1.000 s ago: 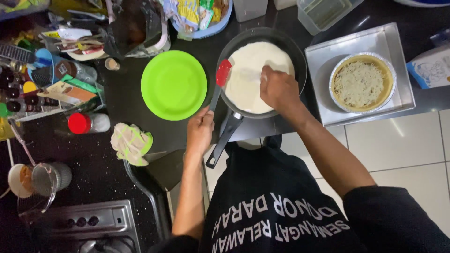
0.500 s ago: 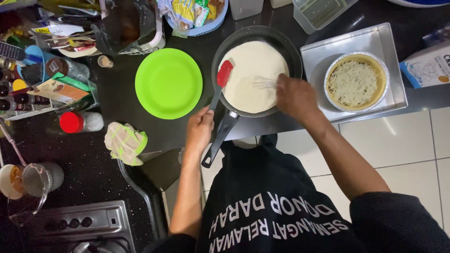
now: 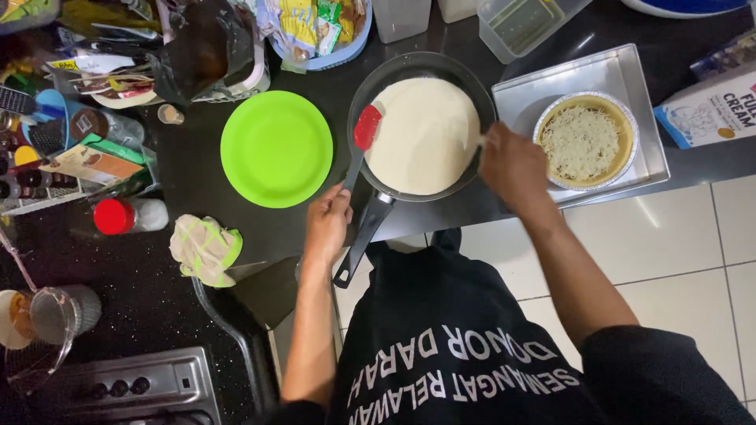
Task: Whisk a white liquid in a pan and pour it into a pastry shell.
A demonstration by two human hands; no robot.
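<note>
A dark frying pan (image 3: 398, 69) filled with pale creamy sauce (image 3: 425, 134) stands on the black counter, its handle (image 3: 358, 248) pointing toward me. My left hand (image 3: 327, 224) grips the handle of a red-headed spatula (image 3: 366, 126), whose head rests on the pan's left rim. At the pan's right rim, my right hand (image 3: 512, 165) is closed around a thin utensil (image 3: 480, 140); only its short tip shows. A round foil dish (image 3: 587, 142) topped with shredded cheese sits just right of that hand on a metal tray (image 3: 520, 94).
A bright green plate (image 3: 276, 148) lies left of the pan. An oven mitt (image 3: 206, 248) and a red-capped bottle (image 3: 126, 215) lie further left. Packets, jars and clear containers (image 3: 520, 24) crowd the back. A carton (image 3: 709, 106) stands at the right, a stove (image 3: 118, 389) at lower left.
My right hand has slid with its utensil from the middle of the sauce to the pan's right rim. The left hand and the spatula have stayed put.
</note>
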